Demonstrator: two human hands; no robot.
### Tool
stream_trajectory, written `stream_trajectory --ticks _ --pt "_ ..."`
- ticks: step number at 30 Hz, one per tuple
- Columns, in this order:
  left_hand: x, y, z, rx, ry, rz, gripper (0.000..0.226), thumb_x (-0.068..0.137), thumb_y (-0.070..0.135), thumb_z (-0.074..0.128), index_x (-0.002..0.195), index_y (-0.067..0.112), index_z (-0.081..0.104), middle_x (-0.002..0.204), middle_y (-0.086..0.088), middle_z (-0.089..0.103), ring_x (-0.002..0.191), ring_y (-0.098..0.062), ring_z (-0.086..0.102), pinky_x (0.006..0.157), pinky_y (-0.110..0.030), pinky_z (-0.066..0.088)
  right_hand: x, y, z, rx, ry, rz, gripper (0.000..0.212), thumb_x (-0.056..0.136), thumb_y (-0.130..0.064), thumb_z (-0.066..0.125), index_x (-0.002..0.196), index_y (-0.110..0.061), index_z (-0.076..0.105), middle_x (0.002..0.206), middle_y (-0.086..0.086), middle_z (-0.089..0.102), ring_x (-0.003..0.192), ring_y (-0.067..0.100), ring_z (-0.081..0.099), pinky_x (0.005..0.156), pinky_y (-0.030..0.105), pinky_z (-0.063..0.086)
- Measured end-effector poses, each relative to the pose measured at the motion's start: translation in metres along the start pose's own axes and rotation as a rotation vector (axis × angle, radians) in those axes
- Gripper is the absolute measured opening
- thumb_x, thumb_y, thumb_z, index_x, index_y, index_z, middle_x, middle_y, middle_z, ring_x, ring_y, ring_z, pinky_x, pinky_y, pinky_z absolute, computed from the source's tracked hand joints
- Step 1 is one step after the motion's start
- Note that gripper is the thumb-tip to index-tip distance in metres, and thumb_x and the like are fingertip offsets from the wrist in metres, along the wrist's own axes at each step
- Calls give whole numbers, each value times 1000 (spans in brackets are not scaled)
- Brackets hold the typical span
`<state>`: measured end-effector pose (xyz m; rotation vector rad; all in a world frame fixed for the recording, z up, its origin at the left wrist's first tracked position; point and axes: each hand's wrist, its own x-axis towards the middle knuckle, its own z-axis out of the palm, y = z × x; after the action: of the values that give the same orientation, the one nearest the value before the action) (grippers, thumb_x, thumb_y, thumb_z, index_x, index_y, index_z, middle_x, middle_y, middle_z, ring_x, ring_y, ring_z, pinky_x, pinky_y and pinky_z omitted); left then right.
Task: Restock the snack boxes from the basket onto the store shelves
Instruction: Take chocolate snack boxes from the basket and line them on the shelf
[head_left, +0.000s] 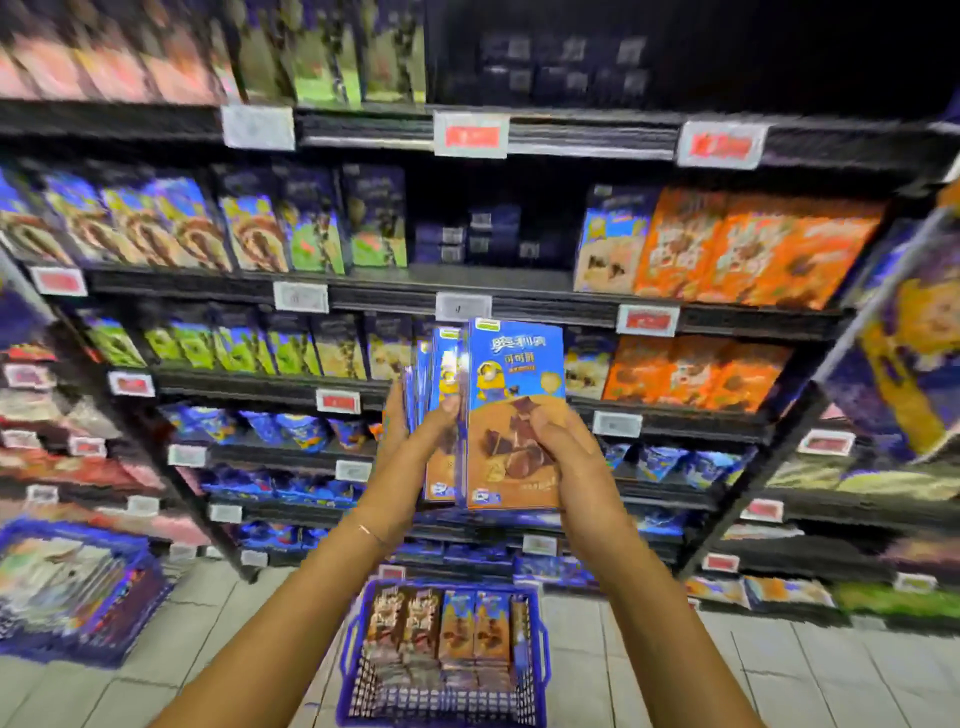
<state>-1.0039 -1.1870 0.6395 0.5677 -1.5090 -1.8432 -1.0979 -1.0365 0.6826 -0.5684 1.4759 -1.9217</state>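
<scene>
Snack boxes (498, 415), blue on top and brown below, stand upright in a small stack near the middle of the view, held up in front of the store shelves (467, 291). A second blue basket (78, 587) sits on the floor at 8 o'clock, full of packs too blurry to tell. Just left of the stack, the left hand (415, 441) wraps around the boxes at the back, with the thumb pressed on their front edge. A thin bracelet (371, 532) sits on that wrist. At the right side of the stack, the right hand (563, 457) grips the front box, its thumb lying on the picture of chocolate pieces. Both hands are closed on the boxes. At 6 o'clock, low between the two arms, a blue basket (441, 712) rests on the tiled floor (779, 675) with more brown boxes standing in a row inside. At 12 o'clock there is a dark gap (488, 228) on the shelf, with small dark boxes far back. At 2 o'clock stand orange boxes (748, 249). White and red price tags (470, 135) hang along the shelf edges.
</scene>
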Motion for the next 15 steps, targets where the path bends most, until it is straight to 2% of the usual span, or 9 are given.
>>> stream_trajectory --ticks 2,4,6,8,10,11,14,15 --pt "18 27 7 -3 -41 74 70 88 53 79 148 30 51 144 -6 65 133 -33 63 112 -59 48 7 -30 5 -86 -37 -78 25 93 -41 65 114 -27 68 106 3 77 89 20 75 70 26 59" --pt "36 57 11 -22 -46 147 68 87 54 81 144 30 54 142 -7 67 130 -36 64 107 -57 51 18 -60 12 -131 -48 -130 19 99 -37 60 114 -27 67 106 2 77 90 18 75 69 25 59" --pt "56 85 13 -45 -58 203 70 86 54 82 145 29 53 142 -8 66 130 -36 64 108 -59 50 31 -90 22 -167 -64 -178 18 98 -34 60 113 -25 67 105 2 77 89 18 76 69 24 58" --pt "76 112 15 -64 -88 252 74 84 54 84 145 28 52 142 -9 67 129 -36 66 107 -57 51 45 -118 33 -191 -72 -225 19 98 -28 60 114 -19 66 105 5 77 89 19 75 72 29 59" --pt "97 138 16 -101 -121 280 84 78 55 88 146 25 50 138 -9 69 123 -33 70 96 -51 58 60 -143 42 -187 -70 -271 21 98 -19 60 117 -13 64 109 10 75 92 24 74 78 39 59" --pt "107 150 16 -111 -126 297 88 75 56 89 146 24 49 137 -7 70 121 -31 71 91 -49 60 68 -154 47 -177 -77 -302 21 97 -16 61 118 -13 64 109 11 75 91 24 74 78 39 59" --pt "139 185 11 -119 -151 364 82 77 50 87 144 19 50 139 -9 69 125 -34 68 98 -53 57 94 -185 59 -165 -101 -398 29 91 -17 65 120 -12 64 109 9 76 90 24 74 72 36 60" --pt "149 196 8 -122 -153 391 78 78 46 84 143 18 50 138 -9 69 124 -34 69 97 -51 58 105 -194 61 -143 -97 -424 32 89 -17 66 121 -9 63 110 11 75 91 26 73 73 38 59"
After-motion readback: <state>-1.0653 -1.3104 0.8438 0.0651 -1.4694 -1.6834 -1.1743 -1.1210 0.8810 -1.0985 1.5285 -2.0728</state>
